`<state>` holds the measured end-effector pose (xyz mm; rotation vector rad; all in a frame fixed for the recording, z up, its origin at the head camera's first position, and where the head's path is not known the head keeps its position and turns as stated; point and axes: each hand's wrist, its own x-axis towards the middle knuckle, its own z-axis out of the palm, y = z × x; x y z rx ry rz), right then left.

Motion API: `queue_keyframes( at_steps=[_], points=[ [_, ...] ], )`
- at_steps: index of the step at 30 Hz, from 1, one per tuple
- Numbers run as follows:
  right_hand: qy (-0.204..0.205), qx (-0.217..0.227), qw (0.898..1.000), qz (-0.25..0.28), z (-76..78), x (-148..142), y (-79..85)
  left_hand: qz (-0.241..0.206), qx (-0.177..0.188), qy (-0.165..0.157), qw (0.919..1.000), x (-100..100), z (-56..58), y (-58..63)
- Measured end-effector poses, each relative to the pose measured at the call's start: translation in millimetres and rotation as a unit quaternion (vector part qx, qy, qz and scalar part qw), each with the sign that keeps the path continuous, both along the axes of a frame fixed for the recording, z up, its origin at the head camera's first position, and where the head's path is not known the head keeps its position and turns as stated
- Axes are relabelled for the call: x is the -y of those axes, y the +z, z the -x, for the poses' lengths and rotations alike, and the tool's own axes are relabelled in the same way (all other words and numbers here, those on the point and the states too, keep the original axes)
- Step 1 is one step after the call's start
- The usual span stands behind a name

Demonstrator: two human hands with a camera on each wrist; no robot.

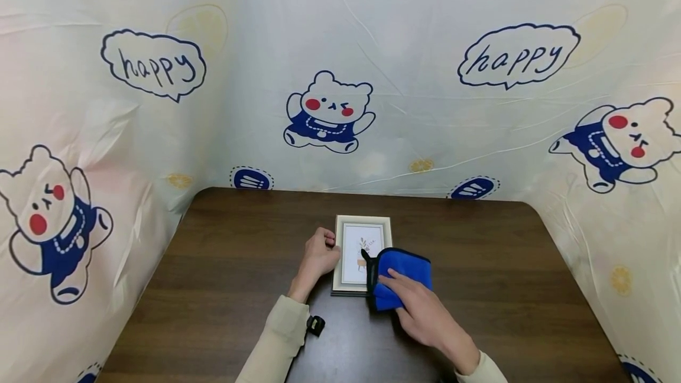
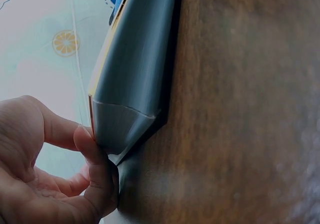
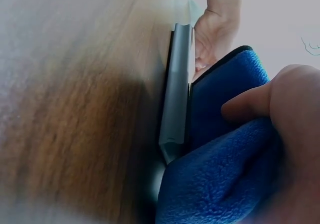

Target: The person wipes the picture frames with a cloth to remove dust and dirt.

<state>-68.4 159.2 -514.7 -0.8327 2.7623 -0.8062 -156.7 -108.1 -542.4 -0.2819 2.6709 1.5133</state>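
Gripping the frame (image 2: 132, 59) at its near corner with curled fingers of the left hand (image 2: 45, 186). Looking along the frame's grey side, with the brown table (image 2: 245, 104) to the right. Behind, at left, pale curtain (image 2: 30, 69) with an orange slice print (image 2: 66, 43).

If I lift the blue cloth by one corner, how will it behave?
Probably floppy: the blue cloth bends into a soft fold by the right hand. Likely grippy rather than slippery, given its fuzzy pile.

The head view looks forward and down; wrist views, close, share the picture frame (image 1: 354, 253).
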Motion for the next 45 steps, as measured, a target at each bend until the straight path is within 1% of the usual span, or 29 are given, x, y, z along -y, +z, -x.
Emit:
queue_keyframes(
  at_steps=[6,10,11,13,15,17,19,21,27,33,35,37,39,42,45],
  points=[
    [-0.014,0.018,1.000,0.021,-4.5,-7.4,3.6,0.001,0.000,0.001,1.0000,0.7,0.2,-0.8],
    [-0.020,0.021,0.999,0.032,-2.1,-14.4,9.2,0.001,0.002,0.003,1.0000,1.2,0.9,-1.0],
    [-0.020,0.022,0.999,0.043,-0.5,-16.4,10.7,0.001,0.003,0.003,1.0000,1.2,0.9,-0.7],
    [-0.022,0.023,0.996,0.079,3.6,-20.6,14.0,0.002,0.002,0.004,1.0000,1.3,1.5,-0.3],
    [-0.027,0.025,0.991,0.131,8.0,-24.4,17.7,0.003,0.004,0.005,1.0000,1.3,1.5,0.1],
    [-0.037,0.026,0.982,0.183,12.1,-26.8,21.4,0.004,0.001,0.005,1.0000,1.2,1.8,-0.1],
    [-0.053,0.021,0.974,0.220,15.3,-27.9,25.6,0.006,-0.002,0.006,1.0000,1.0,2.2,-0.9],
    [-0.069,0.012,0.967,0.244,18.1,-27.0,29.9,0.007,-0.004,0.006,0.9999,0.8,2.0,-1.3],
    [-0.105,-0.021,0.956,0.275,25.3,-16.3,36.5,0.009,-0.007,0.007,0.9999,0.6,0.9,-0.7],
    [-0.146,-0.053,0.944,0.290,32.4,5.4,35.9,0.009,-0.004,0.006,0.9999,0.9,1.6,-0.4],
    [-0.155,-0.059,0.942,0.291,34.7,13.1,34.6,0.007,-0.007,0.006,0.9999,1.1,1.7,-0.8],
    [-0.155,-0.067,0.943,0.288,36.8,20.6,32.3,0.008,-0.010,0.006,0.9999,1.3,1.7,-1.4],
    [-0.142,-0.074,0.947,0.280,37.9,28.0,28.4,0.009,-0.013,0.007,0.9998,1.3,2.0,-2.5],
    [-0.108,-0.107,0.960,0.235,37.3,39.8,19.6,0.011,-0.019,0.009,0.9997,0.9,2.5,-3.6],
    [-0.055,-0.127,0.975,0.171,33.7,50.9,10.1,0.011,-0.025,0.011,0.9996,0.5,2.9,-4.2]
  ],
)
